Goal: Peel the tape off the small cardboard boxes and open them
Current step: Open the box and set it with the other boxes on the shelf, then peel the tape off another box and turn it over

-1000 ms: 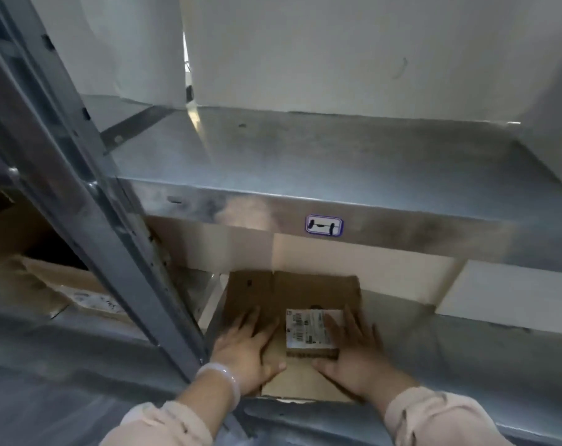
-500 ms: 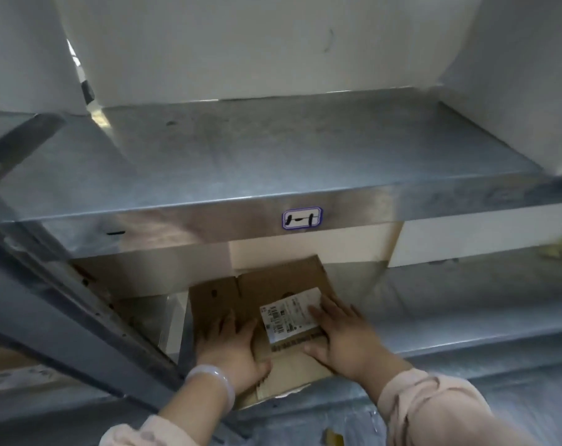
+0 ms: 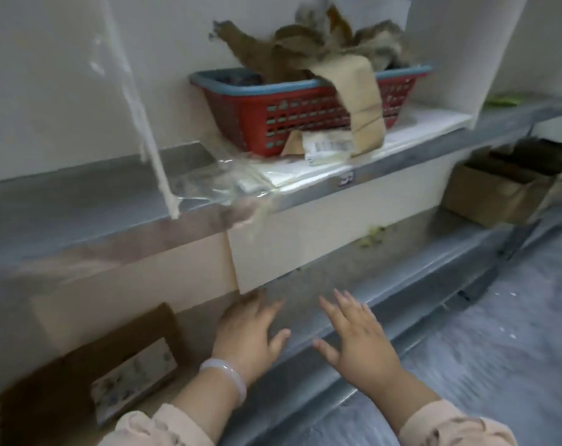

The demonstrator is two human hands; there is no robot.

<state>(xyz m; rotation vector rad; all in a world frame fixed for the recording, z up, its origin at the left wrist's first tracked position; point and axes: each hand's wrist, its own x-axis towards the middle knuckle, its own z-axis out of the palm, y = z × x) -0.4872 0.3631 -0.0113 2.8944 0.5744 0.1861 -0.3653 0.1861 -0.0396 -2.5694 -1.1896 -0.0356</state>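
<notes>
A flattened brown cardboard box (image 3: 80, 368) with a white shipping label (image 3: 135, 378) lies on the lower metal shelf at the bottom left. My left hand (image 3: 246, 333) hovers to its right with fingers spread, holding nothing. My right hand (image 3: 357, 339) is beside it, also spread and empty, over the front edge of the lower shelf (image 3: 386, 304). Another open cardboard box (image 3: 495, 194) sits on the lower shelf at the far right.
On the upper metal shelf (image 3: 112, 230) stands a red basket with a blue rim (image 3: 305, 114), stuffed with crumpled brown paper and tape. Clear tape scraps (image 3: 221, 185) and a label (image 3: 328, 148) lie in front of it. White partitions divide the shelf. Grey floor lies at right.
Both hands have let go of the labelled cardboard box and moved right. The view has swung right, bringing the red basket and the far box into sight.
</notes>
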